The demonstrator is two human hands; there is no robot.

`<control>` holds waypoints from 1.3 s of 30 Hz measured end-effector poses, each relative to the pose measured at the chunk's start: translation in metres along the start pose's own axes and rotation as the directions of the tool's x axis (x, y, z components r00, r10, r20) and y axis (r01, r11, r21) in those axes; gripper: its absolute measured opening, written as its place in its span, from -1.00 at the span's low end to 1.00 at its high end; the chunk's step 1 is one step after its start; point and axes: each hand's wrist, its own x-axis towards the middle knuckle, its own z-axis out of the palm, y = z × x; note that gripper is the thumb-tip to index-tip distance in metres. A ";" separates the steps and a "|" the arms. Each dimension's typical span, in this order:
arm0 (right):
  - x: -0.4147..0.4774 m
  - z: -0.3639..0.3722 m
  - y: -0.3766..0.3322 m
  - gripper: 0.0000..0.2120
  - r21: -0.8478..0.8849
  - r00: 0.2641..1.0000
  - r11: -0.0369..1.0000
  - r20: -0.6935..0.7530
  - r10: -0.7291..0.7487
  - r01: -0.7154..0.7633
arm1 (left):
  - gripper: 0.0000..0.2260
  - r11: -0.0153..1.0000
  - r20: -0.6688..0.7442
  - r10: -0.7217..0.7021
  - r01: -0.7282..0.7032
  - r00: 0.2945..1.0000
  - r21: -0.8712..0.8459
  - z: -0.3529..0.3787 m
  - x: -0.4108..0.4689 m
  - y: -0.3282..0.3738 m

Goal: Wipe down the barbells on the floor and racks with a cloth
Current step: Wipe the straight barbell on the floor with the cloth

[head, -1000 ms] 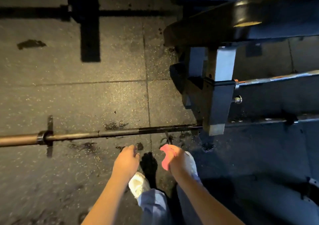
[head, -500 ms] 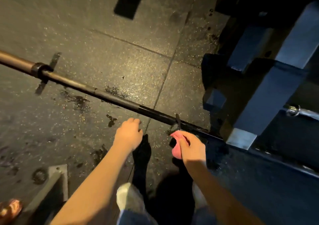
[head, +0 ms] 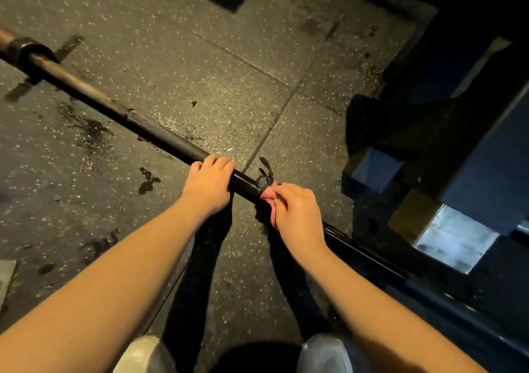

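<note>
Speckled rubber floor (head: 200, 66), left hand (head: 207, 185) gripping knurled barbell (head: 160, 133)

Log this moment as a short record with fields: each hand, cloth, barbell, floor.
left hand: fingers curled over the barbell, just left of the cloth
right hand: holds the pink cloth against the barbell
barbell: runs diagonally across the view toward a metal frame on the right
floor: speckled tiles, with dark wet patches near the barbell
</note>
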 end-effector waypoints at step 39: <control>-0.020 0.069 0.036 -0.46 -0.260 0.971 0.936 0.068 -0.228 0.238 | -0.56 0.987 -0.091 0.090 -0.077 0.992 0.138 0.023 -0.018 -0.032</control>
